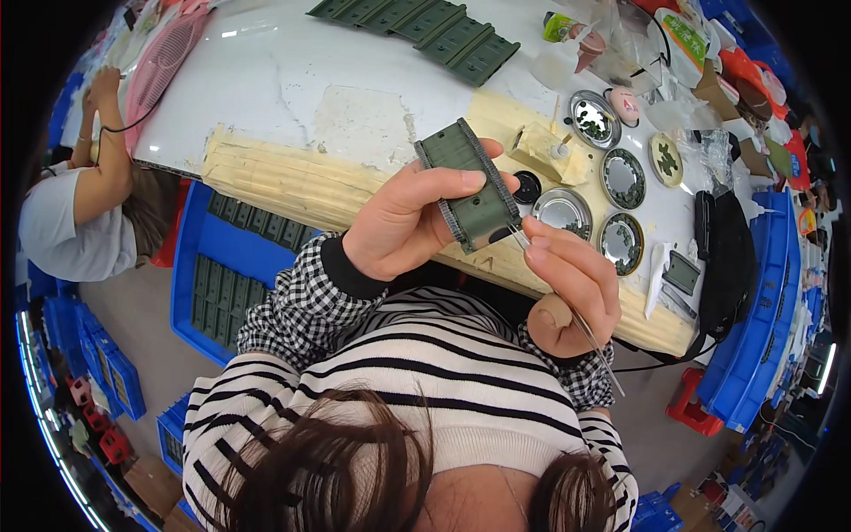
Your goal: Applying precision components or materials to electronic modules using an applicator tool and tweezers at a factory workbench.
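Left hand (pixel 403 213): gripping a green plastic part (pixel 454 151) with grey ridged edges. Right hand (pixel 578 270): pinching slim metal tweezers (pixel 587 331), their tips at the part's near end. Beyond the right hand, round metal dishes (pixel 557 206); left of the left hand, a blue bin (pixel 213 238) holding green panels (pixel 226 300).

White marbled table (pixel 266 93); grey floor (pixel 133 324); red stool (pixel 691 406) right; light strip (pixel 826 369) far right.

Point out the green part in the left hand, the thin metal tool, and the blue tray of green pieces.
Green part (pixel 483 214), head view: lower panel.
Thin metal tool (pixel 599 355), head view: exposed shaft.
Blue tray (pixel 241 247), head view: bare inside.
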Tool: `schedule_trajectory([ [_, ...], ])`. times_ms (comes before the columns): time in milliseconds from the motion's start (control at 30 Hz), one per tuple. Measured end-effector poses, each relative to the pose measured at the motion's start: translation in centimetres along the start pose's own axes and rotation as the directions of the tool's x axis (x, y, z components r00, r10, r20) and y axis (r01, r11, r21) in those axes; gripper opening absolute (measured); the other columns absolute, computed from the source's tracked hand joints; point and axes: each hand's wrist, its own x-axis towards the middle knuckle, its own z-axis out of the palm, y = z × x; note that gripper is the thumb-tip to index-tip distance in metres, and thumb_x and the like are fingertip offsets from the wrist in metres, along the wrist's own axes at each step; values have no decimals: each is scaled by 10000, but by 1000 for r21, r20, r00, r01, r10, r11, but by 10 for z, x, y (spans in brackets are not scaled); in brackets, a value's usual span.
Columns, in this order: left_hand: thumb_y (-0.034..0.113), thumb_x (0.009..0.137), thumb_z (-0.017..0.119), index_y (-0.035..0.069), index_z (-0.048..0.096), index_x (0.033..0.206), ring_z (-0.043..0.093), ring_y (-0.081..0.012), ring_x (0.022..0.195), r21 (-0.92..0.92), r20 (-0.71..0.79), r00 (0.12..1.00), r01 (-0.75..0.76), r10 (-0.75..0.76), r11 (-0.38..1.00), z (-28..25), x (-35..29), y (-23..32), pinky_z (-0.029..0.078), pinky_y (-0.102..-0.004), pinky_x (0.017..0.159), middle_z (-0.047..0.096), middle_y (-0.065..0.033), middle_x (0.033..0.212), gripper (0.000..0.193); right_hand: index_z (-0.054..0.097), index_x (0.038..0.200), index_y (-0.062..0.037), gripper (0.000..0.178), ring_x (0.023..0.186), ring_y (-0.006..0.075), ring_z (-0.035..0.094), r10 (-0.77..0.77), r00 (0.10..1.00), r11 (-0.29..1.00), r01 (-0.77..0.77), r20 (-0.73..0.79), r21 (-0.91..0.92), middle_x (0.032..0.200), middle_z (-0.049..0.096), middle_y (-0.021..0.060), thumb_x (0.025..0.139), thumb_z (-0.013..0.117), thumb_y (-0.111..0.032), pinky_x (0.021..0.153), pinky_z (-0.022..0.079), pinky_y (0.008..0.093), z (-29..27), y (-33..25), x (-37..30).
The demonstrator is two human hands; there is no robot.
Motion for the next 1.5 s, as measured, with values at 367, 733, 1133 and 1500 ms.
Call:
schedule_trajectory([
  [367,105,893,560,7,446,1309,633,-210,996,-6,-14,1000,5,-5,1000,-1,1,-2,538,-326,853,626,-147,1098,442,630,1100,35,342,1051,333,630,19,1000,1000,-19,3,22,1076,614,171,786,701,-79,869,524,384,-4,3,2],
  [733,95,900,551,-3,468,1282,628,-221,1032,-79,-54,999,-2,-2,997,4,4,-7,536,-351,890,620,-153,1108,404,632,1100,32,330,1046,331,634,-18,1000,999,18,-2,42,1086,613,175,808,689,-109,860,533,375,-9,7,7],
  [1133,88,905,544,0,477,1276,635,-228,1030,-151,-8,1000,-4,3,989,5,4,-10,547,-357,883,623,-162,1116,387,621,1130,12,321,1071,317,627,-19,998,999,21,-59,31,1121,608,174,876,653,-181,886,529,369,-6,6,1],
  [1500,86,901,553,6,486,1262,624,-225,1049,-156,9,1000,-5,7,988,4,2,-11,547,-371,889,622,-146,1105,376,622,1120,22,297,1069,326,625,-17,999,1000,17,-39,0,1100,607,171,847,664,-89,881,532,375,-7,2,3],
])
